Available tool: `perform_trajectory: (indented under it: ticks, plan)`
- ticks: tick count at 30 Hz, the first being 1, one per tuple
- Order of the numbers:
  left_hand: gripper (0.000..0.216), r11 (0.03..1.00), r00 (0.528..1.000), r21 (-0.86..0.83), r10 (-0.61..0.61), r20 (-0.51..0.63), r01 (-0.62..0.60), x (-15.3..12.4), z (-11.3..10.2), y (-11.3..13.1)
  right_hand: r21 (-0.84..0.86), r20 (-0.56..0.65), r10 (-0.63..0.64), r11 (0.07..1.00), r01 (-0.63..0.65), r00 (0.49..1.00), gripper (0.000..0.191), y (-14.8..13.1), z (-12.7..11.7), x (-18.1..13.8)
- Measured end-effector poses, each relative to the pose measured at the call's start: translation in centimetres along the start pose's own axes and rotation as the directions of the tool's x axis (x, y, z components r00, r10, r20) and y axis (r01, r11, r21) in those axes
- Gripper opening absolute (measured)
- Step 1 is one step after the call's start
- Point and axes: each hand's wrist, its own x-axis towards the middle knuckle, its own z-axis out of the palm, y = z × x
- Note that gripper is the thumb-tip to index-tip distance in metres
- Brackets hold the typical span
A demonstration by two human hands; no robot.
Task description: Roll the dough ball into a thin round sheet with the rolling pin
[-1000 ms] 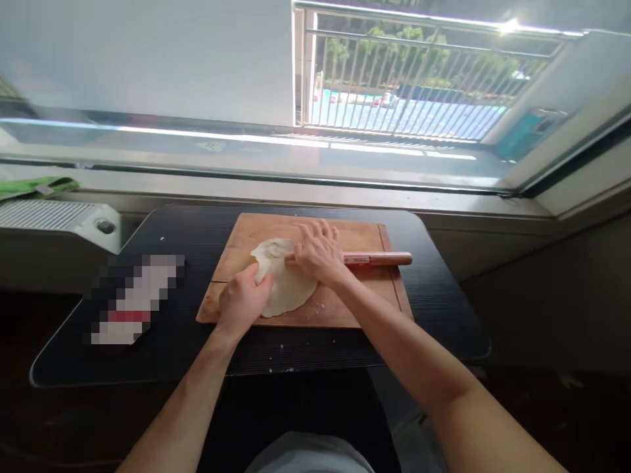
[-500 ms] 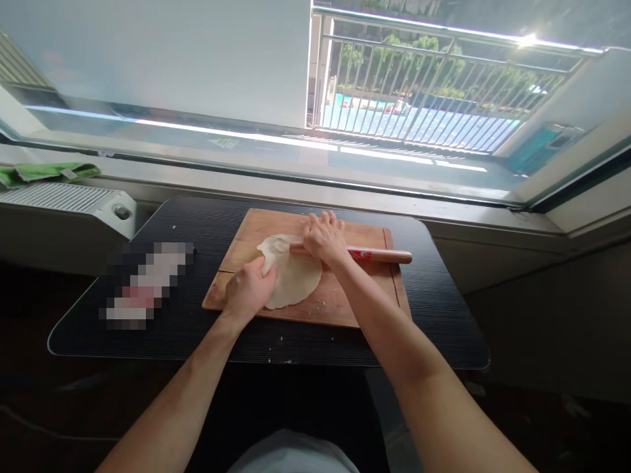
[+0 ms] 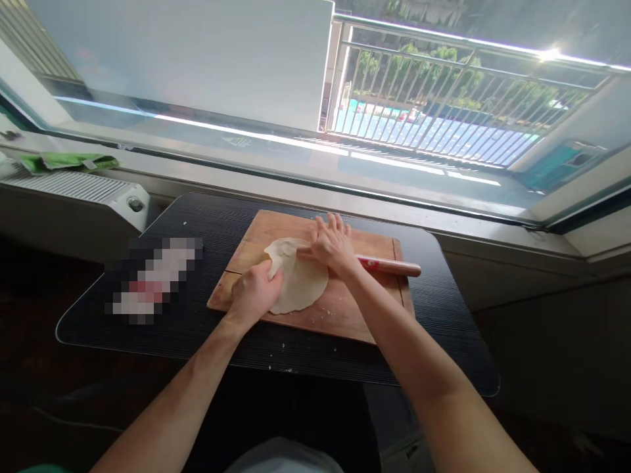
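A flat round of pale dough lies on a wooden cutting board on a black table. My left hand pinches the near left edge of the dough, fingers curled on it. My right hand lies palm down with fingers stretched out over a wooden rolling pin, which rests across the far part of the dough. The pin's right end sticks out past the board's right edge.
A blurred-out object lies on the table's left side. Behind the table runs a window sill under a wide window with a balcony railing. A white radiator with a green cloth stands at the left.
My right hand has flattened, its fingers now stretched forward over the pin. The left hand still grips the dough's edge. The camera view has shifted, so everything sits slightly further right.
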Motion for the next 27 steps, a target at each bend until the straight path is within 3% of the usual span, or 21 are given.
perform_trajectory:
  ticks: [4, 9, 11, 16, 19, 22, 24, 27]
  plan:
    - [0.027, 1.000, 1.000, -0.025, -0.009, 0.019, 0.009, 0.0, -0.1, 0.2, -0.030, -0.081, -0.127, 0.992, 0.124, 0.989, 0.049, -0.2, 0.6, -2.2]
    - [0.026, 0.987, 0.995, -0.146, 0.073, 0.070, -0.062, 0.7, -0.7, -0.3, -0.003, -0.118, 0.106, 0.994, -0.107, 0.987, 0.045, 0.8, -0.6, 3.6]
    - [0.022, 0.960, 0.991, -0.259, 0.126, 0.045, -0.110, 1.2, -1.0, -0.5, -0.020, -0.160, 0.122, 0.992, -0.127, 0.980, 0.043, 1.4, -0.9, 4.5]
    - [0.021, 0.753, 0.972, -0.629, 0.233, -0.020, -0.193, 2.6, -1.7, 0.4, -0.092, -0.160, -0.004, 0.996, -0.011, 0.987, 0.048, 4.9, -0.3, -0.8]
    - [0.022, 0.610, 0.944, -0.773, 0.328, 0.045, -0.176, 3.1, -2.9, 2.6, -0.107, -0.168, 0.092, 0.988, -0.111, 0.981, 0.054, 8.3, -0.8, -2.9]
    - [0.022, 0.533, 0.895, -0.824, 0.441, 0.073, -0.195, 3.0, -4.1, 4.6, -0.069, -0.161, 0.245, 0.963, -0.259, 0.956, 0.060, 11.1, -2.6, -3.4]
    - [0.025, 0.550, 0.867, -0.811, 0.485, 0.115, -0.200, 3.0, -4.2, 4.9, -0.073, -0.138, 0.289, 0.951, -0.301, 0.947, 0.056, 12.1, -3.8, -3.8]
    - [0.029, 0.706, 0.858, -0.686, 0.451, 0.247, -0.174, 3.1, -3.2, 3.4, -0.125, -0.094, 0.277, 0.949, -0.288, 0.956, 0.048, 11.6, -4.3, -5.0]
